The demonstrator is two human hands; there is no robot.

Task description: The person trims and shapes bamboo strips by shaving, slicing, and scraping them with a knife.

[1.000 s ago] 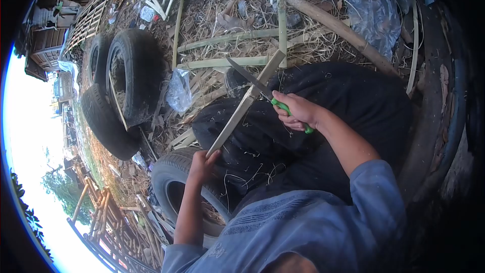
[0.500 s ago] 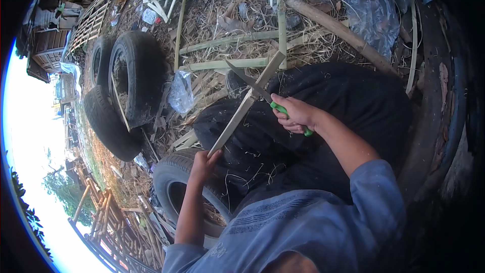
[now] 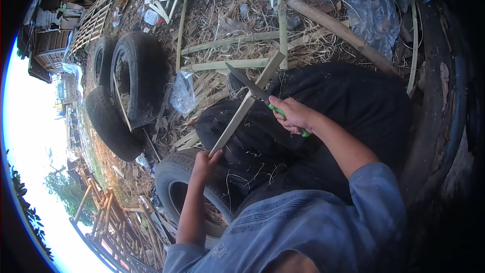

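My left hand [image 3: 206,164] is closed round the lower end of a pale bamboo strip [image 3: 233,123], which slants up and right over my dark-trousered legs [image 3: 323,96]. In my right hand [image 3: 293,115] is a knife [image 3: 249,83] with a green handle. Its blade points up and left, crossing the strip near a notch or joint in its upper half. I cannot tell how deep the edge sits in the bamboo. Beyond the strip's upper end lies a frame of green bamboo slats [image 3: 230,64] on the ground.
Worn tyres [image 3: 146,78] are piled at the left, and another tyre [image 3: 169,172] lies by my left forearm. A thick pole [image 3: 343,33] and clear plastic sheeting [image 3: 374,20] lie at the upper right. Bamboo shavings [image 3: 313,40] litter the ground, with a plastic bag [image 3: 182,92] nearby.
My right hand and the knife have shifted slightly left along with a small tilt of the blade across the strip. My left hand stays on the strip. The view has moved a little.
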